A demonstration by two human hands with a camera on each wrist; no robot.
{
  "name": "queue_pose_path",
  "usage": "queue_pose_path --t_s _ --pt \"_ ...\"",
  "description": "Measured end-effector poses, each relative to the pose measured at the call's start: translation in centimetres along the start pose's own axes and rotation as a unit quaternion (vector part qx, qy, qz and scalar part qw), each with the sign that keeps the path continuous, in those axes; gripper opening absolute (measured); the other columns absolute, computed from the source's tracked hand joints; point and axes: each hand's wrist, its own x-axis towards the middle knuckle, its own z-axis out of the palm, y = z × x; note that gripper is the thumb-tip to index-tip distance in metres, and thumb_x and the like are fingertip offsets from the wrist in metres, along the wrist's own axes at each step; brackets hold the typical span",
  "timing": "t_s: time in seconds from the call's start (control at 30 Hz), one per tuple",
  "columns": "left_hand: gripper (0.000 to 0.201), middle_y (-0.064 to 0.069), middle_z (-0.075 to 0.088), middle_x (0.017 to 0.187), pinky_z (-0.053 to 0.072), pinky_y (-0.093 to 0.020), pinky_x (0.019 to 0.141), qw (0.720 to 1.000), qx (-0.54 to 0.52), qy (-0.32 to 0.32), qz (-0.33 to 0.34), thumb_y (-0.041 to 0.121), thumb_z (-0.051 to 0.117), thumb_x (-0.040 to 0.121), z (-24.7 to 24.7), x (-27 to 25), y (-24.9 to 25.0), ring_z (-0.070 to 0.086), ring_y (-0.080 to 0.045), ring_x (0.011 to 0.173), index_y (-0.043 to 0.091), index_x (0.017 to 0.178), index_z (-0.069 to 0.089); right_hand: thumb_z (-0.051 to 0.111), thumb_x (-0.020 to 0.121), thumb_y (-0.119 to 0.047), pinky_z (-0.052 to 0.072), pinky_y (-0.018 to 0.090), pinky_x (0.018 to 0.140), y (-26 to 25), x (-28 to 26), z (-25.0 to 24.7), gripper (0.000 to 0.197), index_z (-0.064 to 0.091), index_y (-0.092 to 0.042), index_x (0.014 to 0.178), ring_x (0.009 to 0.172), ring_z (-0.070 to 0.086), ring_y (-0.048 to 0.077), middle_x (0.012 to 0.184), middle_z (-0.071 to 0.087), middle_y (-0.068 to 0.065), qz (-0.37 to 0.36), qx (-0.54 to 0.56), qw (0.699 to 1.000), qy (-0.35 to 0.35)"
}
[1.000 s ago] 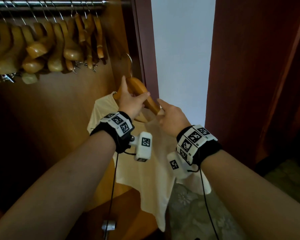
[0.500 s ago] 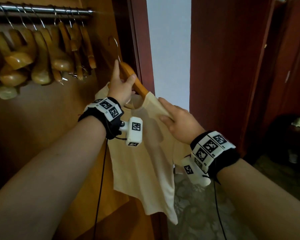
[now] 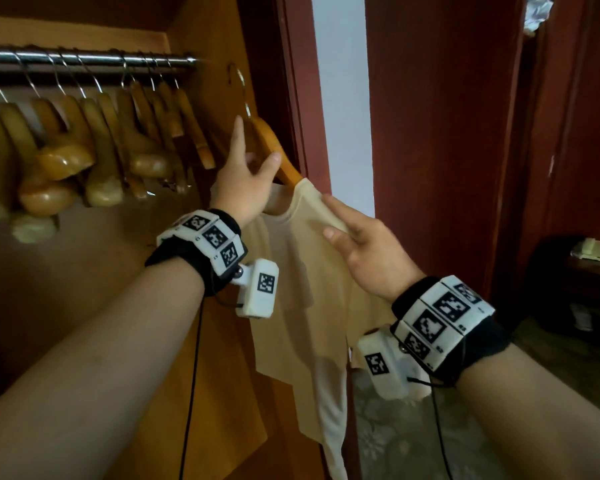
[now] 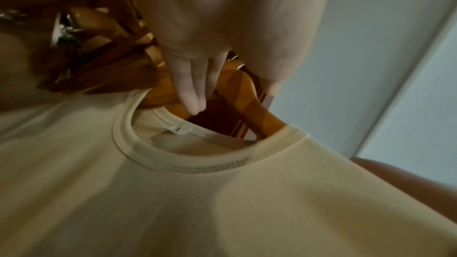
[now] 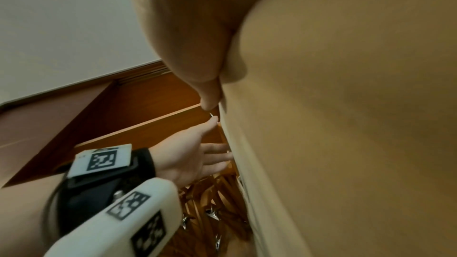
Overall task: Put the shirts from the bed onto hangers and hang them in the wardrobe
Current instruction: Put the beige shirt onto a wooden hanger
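Left hand [image 3: 238, 188] curled on hanger [image 3: 272, 150] at 12 o'clock, hook [image 3: 238, 83] just right of rail [image 3: 84, 60]. Right hand [image 3: 364, 244] pinching shirt [image 3: 312, 289] shoulder at 1 o'clock. Neck label [image 4: 176, 130] white, writing unreadable.
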Motion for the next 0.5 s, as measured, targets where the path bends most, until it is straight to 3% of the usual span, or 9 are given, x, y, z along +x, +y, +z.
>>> queue_pose_path --t_s 0.1,0.2,0.3,0.4,0.5 --pt "0.076 0.001 0.039 0.149 0.044 -0.032 0.102 0.998 0.020 0.020 0.051 0.038 0.055 0.096 -1.8 0.1 -0.4 0.049 -0.012 0.125 0.037 0.153 0.005 0.052 0.099 -0.021 0.033 0.024 0.112 -1.0 1.1 0.9 0.049 0.040 -0.027 0.146 0.132 0.043 0.006 0.144 0.047 -0.010 0.003 -0.013 1.000 0.028" --pt "0.068 0.006 0.046 0.142 0.044 -0.024 0.101 0.993 0.024 0.059 0.096 0.030 0.055 0.097 -3.9 0.3 -1.0 0.050 -0.006 0.121 0.029 0.153 0.017 0.051 0.100 -0.023 0.033 0.022 0.108 -1.8 2.6 2.8 0.048 0.040 -0.027 0.146 0.131 0.045 0.010 0.143 0.049 -0.006 0.014 -0.019 0.998 0.051" --pt "0.059 0.007 0.051 0.138 0.039 -0.002 0.089 0.987 0.018 0.088 0.133 0.022 0.054 0.098 -5.5 0.2 -1.8 0.047 0.000 0.123 0.023 0.151 0.028 0.050 0.100 -0.025 0.034 0.017 0.096 -2.2 4.0 5.2 0.047 0.041 -0.027 0.146 0.121 0.049 0.008 0.140 0.052 -0.004 0.033 -0.013 0.997 0.064" --pt "0.053 0.008 0.053 0.134 0.040 -0.004 0.086 0.978 0.048 0.105 0.171 0.022 0.054 0.097 -6.6 0.2 -2.8 0.046 -0.002 0.122 0.022 0.147 0.037 0.049 0.101 -0.026 0.032 0.016 0.092 -2.5 5.5 7.3 0.047 0.039 -0.030 0.146 0.118 0.049 0.006 0.140 0.052 -0.003 0.045 0.001 0.997 0.056" --pt "0.049 0.004 0.055 0.130 0.033 -0.020 0.094 0.944 0.204 0.162 0.202 0.032 0.053 0.095 -7.5 0.5 -3.8 0.042 -0.019 0.120 0.022 0.142 0.045 0.048 0.101 -0.026 0.031 0.017 0.093 -2.6 6.8 8.7 0.047 0.040 -0.029 0.146 0.127 0.048 0.014 0.141 0.052 -0.001 0.056 0.013 0.997 0.051"
